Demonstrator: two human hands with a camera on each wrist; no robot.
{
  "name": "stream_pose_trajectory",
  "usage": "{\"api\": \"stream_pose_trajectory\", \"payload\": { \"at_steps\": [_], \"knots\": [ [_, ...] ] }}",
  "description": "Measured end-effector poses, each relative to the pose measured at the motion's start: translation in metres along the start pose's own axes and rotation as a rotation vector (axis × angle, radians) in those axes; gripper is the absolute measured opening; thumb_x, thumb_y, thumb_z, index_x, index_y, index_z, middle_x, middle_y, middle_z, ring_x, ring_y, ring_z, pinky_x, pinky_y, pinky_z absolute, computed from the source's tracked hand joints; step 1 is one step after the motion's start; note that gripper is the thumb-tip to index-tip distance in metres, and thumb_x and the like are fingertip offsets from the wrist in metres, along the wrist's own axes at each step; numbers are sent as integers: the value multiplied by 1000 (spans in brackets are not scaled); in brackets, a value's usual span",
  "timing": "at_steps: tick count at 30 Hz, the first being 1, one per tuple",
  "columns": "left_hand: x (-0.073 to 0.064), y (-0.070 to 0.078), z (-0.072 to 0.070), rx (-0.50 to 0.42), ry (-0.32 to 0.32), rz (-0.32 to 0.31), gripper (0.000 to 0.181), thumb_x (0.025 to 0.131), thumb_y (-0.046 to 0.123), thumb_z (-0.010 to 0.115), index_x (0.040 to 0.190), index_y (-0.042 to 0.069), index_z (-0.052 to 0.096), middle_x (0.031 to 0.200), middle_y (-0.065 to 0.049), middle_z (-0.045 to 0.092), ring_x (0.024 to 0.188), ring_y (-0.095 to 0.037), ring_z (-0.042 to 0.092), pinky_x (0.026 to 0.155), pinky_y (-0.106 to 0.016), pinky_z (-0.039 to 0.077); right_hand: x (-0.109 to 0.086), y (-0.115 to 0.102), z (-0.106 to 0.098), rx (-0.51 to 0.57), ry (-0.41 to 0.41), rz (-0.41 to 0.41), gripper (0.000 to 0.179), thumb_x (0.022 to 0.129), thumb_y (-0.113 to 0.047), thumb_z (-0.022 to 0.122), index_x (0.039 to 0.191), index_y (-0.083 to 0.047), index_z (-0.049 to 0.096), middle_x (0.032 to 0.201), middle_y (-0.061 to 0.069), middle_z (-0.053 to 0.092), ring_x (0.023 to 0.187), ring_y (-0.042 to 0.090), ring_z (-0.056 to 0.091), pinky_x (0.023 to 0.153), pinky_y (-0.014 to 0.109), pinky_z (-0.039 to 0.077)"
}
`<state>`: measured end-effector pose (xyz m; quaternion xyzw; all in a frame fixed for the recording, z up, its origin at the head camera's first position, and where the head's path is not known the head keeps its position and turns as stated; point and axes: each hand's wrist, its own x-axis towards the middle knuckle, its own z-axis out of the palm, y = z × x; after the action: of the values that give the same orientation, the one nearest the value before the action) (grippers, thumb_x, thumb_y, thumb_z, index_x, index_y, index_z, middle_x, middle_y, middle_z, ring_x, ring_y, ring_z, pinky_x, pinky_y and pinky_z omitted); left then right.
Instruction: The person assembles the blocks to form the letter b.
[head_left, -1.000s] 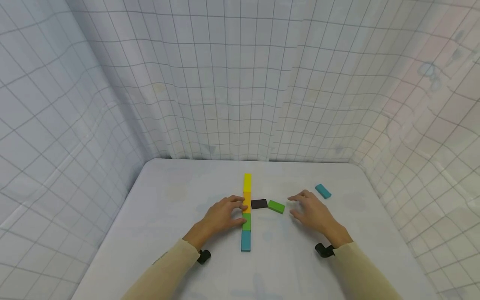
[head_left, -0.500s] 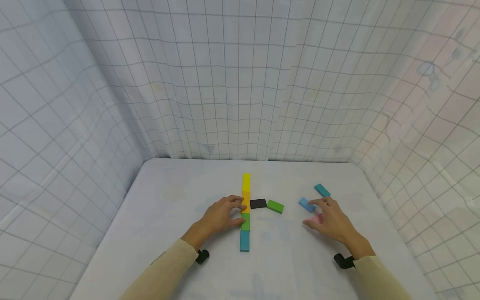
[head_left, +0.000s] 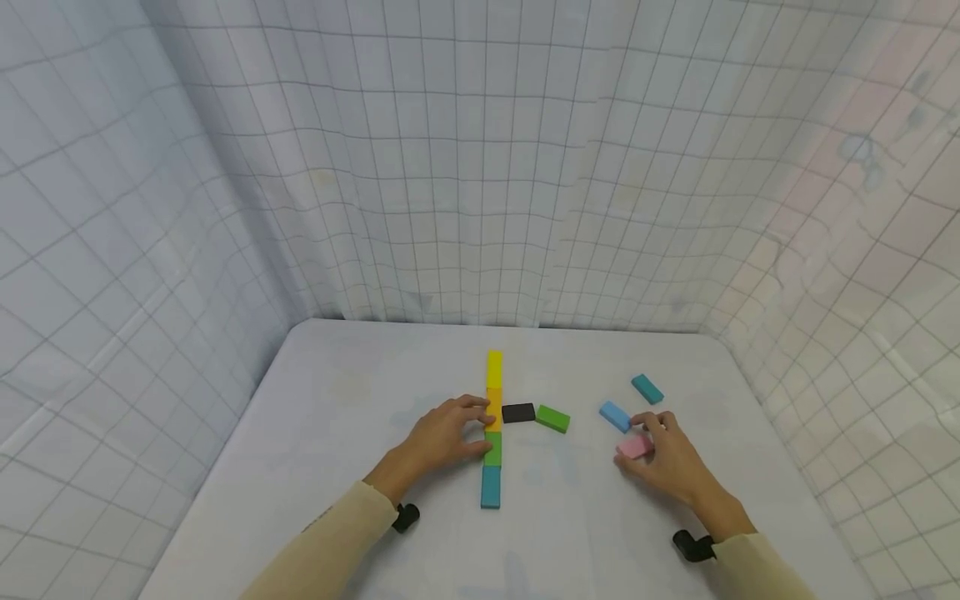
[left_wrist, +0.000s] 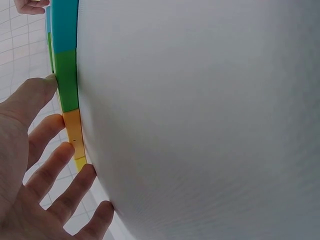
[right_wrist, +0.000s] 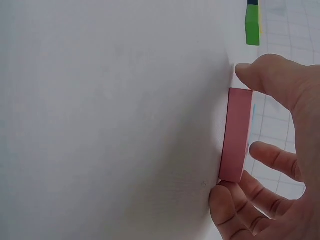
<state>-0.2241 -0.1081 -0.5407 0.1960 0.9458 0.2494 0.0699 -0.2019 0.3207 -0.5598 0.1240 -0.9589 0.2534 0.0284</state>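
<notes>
A straight column of blocks runs across the table: yellow [head_left: 495,368], orange [head_left: 492,400], green [head_left: 492,450] and teal [head_left: 491,487]. My left hand [head_left: 444,433] rests against its left side, thumb at the green block and fingertips along the orange one, fingers spread. A black block [head_left: 518,413] extends right from the orange one, and a second green block [head_left: 552,418] lies slightly askew at its end. My right hand [head_left: 667,462] surrounds a pink block [right_wrist: 236,135] on the table. Fingertips touch its one end; the thumb [right_wrist: 267,75] stands slightly apart from the other.
A light blue block [head_left: 615,416] lies just beyond the right fingertips. Farther back is a loose teal block [head_left: 647,389]. Grid-patterned curtains [head_left: 495,167] enclose the white table [head_left: 360,367] at the back and sides.
My right hand has moved right and nearer from beside the second green block to the pink block, uncovering the light blue block. The left hand stays at the column.
</notes>
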Motion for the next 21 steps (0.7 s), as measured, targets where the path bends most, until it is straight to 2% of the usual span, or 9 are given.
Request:
{"api": "stream_pose_trajectory", "payload": {
  "at_steps": [4,10,17,21],
  "knots": [
    [-2,0,0,0,4,12,43,103,39,92,140,19,86,168,-3,67,155,-36,65,125,-65,58,-1,-2,2,1,28,-18,62,93,-32,99,137,-3,68,126,26,64,93,23,60,78,37,55],
    [-1,0,0,-6,5,13,42,102,39,92,139,19,86,168,-4,67,155,-37,64,126,-65,57,-5,-4,3,-16,46,-34,55,90,-32,103,127,-6,72,118,17,65,92,17,59,75,30,52],
    [0,1,-1,-3,8,18,41,102,38,93,138,19,86,167,-4,67,155,-37,64,126,-63,57,-7,-2,6,-32,123,-95,48,88,-27,103,121,-6,76,108,10,67,88,12,57,73,27,52],
    [1,0,1,23,7,11,41,102,40,92,138,20,86,168,-2,67,155,-35,65,126,-62,58,-8,-1,8,-28,125,-103,46,88,-26,103,120,-5,77,107,8,67,89,12,58,74,27,53]
  ]
}}
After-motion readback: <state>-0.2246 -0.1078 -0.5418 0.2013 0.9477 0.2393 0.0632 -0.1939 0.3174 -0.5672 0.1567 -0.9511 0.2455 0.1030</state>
